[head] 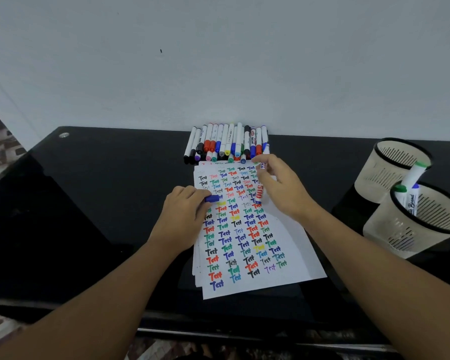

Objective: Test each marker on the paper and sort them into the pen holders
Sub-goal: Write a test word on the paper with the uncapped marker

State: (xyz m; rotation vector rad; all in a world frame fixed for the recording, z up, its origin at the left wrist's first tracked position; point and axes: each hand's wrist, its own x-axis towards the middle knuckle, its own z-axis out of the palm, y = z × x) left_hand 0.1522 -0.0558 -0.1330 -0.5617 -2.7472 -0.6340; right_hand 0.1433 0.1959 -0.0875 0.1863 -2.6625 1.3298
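Paper [255,255]: a small stack of white sheets lies on the black desk [89,203], nearest the camera between the 2 forearms; the top sheet is covered in rows of the word "Test" in red, green, blue, black, yellow and purple.
Left hand [182,211]: rests on the left edge of the paper, fingers curled, pinching a blue cap [211,198] at the fingertips.
Right hand [281,185]: above the upper right part of the paper, fingers closed around a white marker [259,190] with red lettering, which points down at the sheet; its tip is hidden among the writing.
Marker pile [226,144]: many capped markers lie side by side at the far edge of the paper, against the wall [218,61].
Pen holders: 2 beige slotted cups with black rims stand at the right, touching or nearly so. The far holder [379,167] shows no contents; the near holder [411,229] has 2 markers [411,188], with a green cap and a blue cap.
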